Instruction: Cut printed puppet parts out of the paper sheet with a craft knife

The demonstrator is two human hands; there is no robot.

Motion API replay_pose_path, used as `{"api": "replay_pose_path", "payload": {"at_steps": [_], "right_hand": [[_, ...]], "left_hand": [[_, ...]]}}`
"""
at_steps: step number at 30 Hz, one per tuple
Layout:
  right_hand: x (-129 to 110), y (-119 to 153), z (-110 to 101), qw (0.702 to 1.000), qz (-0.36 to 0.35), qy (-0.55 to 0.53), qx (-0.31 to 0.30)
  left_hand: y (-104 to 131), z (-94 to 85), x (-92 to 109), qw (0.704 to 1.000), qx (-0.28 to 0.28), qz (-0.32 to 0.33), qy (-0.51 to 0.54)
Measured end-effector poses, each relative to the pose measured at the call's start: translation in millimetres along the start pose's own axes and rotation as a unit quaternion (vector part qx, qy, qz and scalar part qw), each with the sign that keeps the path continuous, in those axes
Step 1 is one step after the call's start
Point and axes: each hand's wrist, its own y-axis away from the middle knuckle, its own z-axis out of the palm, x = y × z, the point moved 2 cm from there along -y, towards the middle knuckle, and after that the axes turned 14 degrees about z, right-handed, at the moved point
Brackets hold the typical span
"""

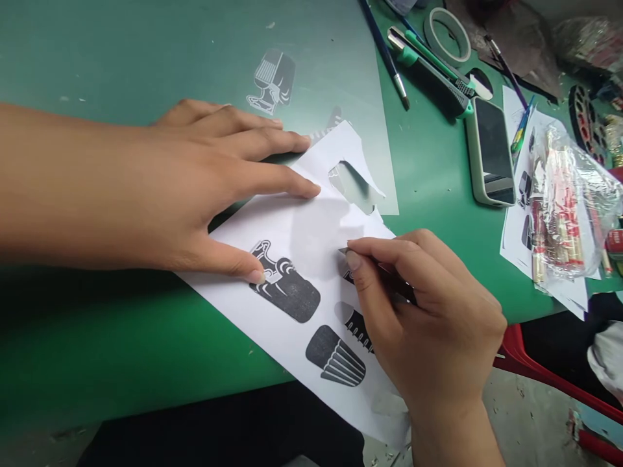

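A sheet of white paper (311, 227) printed with black patterned shapes lies slanted on the green table, and a hole is cut through its upper part. My left hand (219, 168) lies across it with the fingers spread; the thumb presses beside a printed shape (292, 295). My right hand (428, 318) is closed in a pinch around a slim, dark craft knife (394, 282), its pointed tip at the paper. Below the tip are a ribbed printed shape (335, 357) and another partly covered by my right hand. The knife's rear end is hidden.
Under the paper's upper corner lies a translucent sheet (331, 58) with a patterned cutout (272, 81). To the right are a paintbrush (389, 61), a green box cutter (433, 78), a tape roll (448, 35), a phone (491, 152) and a plastic bag (567, 201) over papers.
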Motion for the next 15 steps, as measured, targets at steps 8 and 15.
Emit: {"api": "replay_pose_path", "payload": {"at_steps": [8, 15], "right_hand": [[10.8, -10.3, 7.7, 0.994, -0.104, -0.028, 0.003], [24.6, -50.9, 15.9, 0.968, -0.235, -0.078, -0.053]], "left_hand": [[5.6, -4.6, 10.0, 1.000, -0.001, 0.017, -0.016], [-3.6, -9.2, 20.0, 0.997, -0.060, -0.024, 0.031]]}}
